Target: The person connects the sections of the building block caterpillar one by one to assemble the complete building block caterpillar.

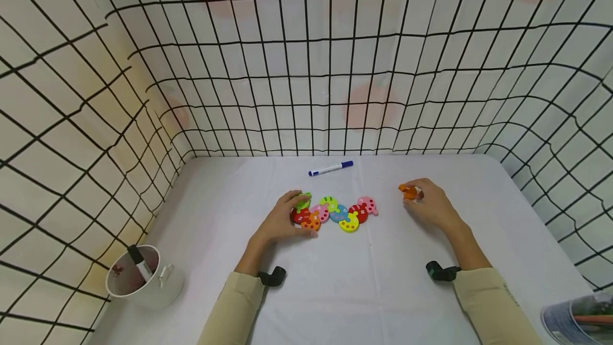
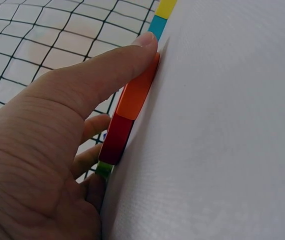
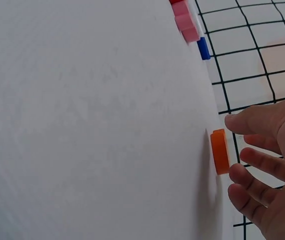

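My left hand [image 1: 278, 222] spans the left end of a wavy chain of colourful spotted, animal-shaped puzzle pieces [image 1: 338, 213] on the white table. Its thumb lies along the near edge by an orange piece [image 2: 140, 92], and its fingers curl round the far side by a green piece [image 1: 303, 204]. A red piece [image 2: 116, 139] sits between them. To the right, apart from the chain, my right hand [image 1: 432, 205] is around a loose orange puzzle piece [image 3: 220, 151]. In the right wrist view its thumb and fingers are spread, with a gap between the thumb and that piece.
A blue-capped marker [image 1: 330, 169] lies behind the chain. At the left stands a white pot [image 1: 165, 286] with a black-capped marker [image 1: 140, 263] in it. A container [image 1: 557, 318] of pencil-like things is at the lower right. Black-grid cloth [image 1: 306, 57] walls in the table.
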The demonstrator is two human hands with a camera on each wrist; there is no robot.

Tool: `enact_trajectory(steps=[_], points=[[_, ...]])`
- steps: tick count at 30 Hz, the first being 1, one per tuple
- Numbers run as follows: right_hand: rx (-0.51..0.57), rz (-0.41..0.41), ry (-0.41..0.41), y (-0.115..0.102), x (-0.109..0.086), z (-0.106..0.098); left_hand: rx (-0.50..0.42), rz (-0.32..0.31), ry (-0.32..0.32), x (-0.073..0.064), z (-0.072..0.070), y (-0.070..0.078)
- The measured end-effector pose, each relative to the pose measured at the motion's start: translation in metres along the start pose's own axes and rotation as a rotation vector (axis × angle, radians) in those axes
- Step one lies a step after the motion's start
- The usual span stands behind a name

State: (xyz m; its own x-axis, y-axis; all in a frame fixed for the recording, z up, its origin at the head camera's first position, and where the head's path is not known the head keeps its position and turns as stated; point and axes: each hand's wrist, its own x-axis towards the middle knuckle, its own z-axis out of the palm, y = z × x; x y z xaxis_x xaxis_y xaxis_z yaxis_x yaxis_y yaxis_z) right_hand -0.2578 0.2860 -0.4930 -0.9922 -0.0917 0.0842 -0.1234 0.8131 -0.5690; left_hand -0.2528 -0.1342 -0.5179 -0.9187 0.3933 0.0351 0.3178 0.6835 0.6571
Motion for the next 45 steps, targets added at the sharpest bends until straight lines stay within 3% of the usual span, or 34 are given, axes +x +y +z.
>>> enact_trajectory(steps=[8,15,35,45], points=[[-0.038,-0.037,-0.037,0.012,0.001,0.001,-0.01,0.0,-0.009,0.0,0.001,0.0],[-0.015,-0.011,-0.084,0.018,-0.001,0.002,0.003,-0.002,-0.007,0.0,0.002,-0.001],[-0.013,0.039,-0.059,0.017,-0.005,0.005,-0.031,-0.016,0.048,0.0,0.003,-0.001],[-0.006,0.037,-0.053,0.019,-0.012,0.006,-0.017,-0.011,0.032,0.001,0.001,-0.002]])
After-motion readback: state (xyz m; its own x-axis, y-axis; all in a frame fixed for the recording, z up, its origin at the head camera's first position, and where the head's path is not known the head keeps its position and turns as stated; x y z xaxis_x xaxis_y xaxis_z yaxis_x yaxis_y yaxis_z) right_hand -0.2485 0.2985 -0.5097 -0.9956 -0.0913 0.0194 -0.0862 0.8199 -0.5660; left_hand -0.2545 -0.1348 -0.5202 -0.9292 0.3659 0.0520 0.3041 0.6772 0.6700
